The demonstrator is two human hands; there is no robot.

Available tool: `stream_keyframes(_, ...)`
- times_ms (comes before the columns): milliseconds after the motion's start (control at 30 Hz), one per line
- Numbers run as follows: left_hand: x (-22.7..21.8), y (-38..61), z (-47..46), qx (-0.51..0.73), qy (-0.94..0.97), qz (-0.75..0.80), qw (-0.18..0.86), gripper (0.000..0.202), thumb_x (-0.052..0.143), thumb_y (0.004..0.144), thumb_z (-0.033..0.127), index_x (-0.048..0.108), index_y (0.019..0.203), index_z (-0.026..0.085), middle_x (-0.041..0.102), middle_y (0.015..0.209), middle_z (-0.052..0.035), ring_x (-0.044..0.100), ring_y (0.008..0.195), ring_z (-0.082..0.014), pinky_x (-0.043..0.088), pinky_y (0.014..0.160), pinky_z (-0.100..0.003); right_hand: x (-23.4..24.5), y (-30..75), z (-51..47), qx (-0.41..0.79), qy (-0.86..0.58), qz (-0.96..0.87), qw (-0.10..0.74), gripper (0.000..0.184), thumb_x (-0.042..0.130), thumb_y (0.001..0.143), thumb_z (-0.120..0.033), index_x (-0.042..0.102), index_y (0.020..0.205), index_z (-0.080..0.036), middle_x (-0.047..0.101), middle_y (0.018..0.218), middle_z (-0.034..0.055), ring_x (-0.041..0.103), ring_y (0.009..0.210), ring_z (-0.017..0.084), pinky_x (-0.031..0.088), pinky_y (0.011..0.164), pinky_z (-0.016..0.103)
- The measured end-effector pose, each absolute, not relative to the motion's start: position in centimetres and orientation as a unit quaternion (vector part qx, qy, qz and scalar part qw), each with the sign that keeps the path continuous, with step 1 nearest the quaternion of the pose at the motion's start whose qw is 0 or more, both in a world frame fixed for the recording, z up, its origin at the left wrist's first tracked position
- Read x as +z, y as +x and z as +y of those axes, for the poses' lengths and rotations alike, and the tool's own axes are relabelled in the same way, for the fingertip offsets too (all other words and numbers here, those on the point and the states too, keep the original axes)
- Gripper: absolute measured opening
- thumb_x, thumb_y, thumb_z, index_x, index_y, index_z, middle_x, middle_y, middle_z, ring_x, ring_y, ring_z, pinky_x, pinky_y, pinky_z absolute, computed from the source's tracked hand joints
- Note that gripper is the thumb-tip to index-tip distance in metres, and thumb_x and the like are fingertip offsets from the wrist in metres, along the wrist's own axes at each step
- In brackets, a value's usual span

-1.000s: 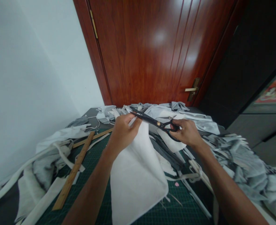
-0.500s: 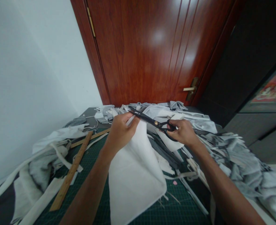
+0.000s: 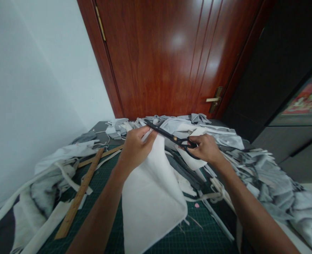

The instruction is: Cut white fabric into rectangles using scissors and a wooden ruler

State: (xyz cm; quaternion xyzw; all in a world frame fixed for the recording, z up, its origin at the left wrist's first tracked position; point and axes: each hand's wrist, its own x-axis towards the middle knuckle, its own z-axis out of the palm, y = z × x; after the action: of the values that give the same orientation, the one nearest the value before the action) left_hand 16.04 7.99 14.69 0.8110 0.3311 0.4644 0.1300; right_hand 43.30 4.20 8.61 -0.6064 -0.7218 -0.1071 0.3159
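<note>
My left hand pinches the top edge of a large white fabric piece, which hangs down toward me over the mat. My right hand is shut on the finger loops of black tailor's shears. The shears' long blades reach left, passing just above my left fingers along the top of the cloth. A smaller white fabric flap lies under my right hand. Where the blades meet the cloth is partly hidden by my left hand.
A green cutting mat carries a wooden ruler and a pink chalk piece. Heaps of grey and white fabric scraps lie on the right and far side. A white wall stands left, and a wooden door ahead.
The whole view has drifted slightly left and up. My hands, the shears and the white cloth keep nearly the same hold and positions.
</note>
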Motion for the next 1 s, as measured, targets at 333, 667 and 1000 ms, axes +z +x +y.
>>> stream_keyframes(333, 14.69, 16.04, 7.96, 0.458, 0.815, 0.336, 0.118, 0.035, 0.055, 0.098, 0.032, 0.052, 0.065, 0.02, 0.055, 0.062, 0.0029, 0.053, 0.062, -0.0151, 0.037, 0.059, -0.028, 8.81, 43.21, 4.18, -0.059, -0.615, -0.718, 0.32, 0.053, 0.064, 0.084, -0.062, 0.045, 0.053, -0.023, 0.041, 0.05, -0.0026, 0.032, 0.052, 0.013, 0.022, 0.056, 0.03)
stream_keyframes(667, 14.63, 16.17, 8.03, 0.471, 0.801, 0.339, 0.145, 0.025, 0.057, 0.097, 0.03, 0.074, 0.082, 0.019, 0.079, 0.083, -0.0035, 0.071, 0.078, -0.0224, 0.052, 0.07, -0.03, 8.86, 43.07, 3.97, -0.05, -0.581, -0.754, 0.304, 0.041, 0.067, 0.087, -0.058, 0.051, 0.068, -0.025, 0.055, 0.058, -0.0013, 0.048, 0.06, 0.018, 0.031, 0.067, 0.031)
stream_keyframes(1000, 14.84, 15.96, 7.91, 0.492, 0.792, 0.319, 0.172, 0.023, 0.058, 0.099, 0.028, 0.078, 0.089, 0.02, 0.078, 0.084, -0.0022, 0.073, 0.082, -0.022, 0.052, 0.075, -0.03, 8.72, 43.63, 4.05, -0.071, -0.569, -0.76, 0.305, 0.034, 0.068, 0.086, -0.05, 0.051, 0.07, -0.025, 0.054, 0.058, -0.0022, 0.044, 0.059, 0.017, 0.032, 0.07, 0.031)
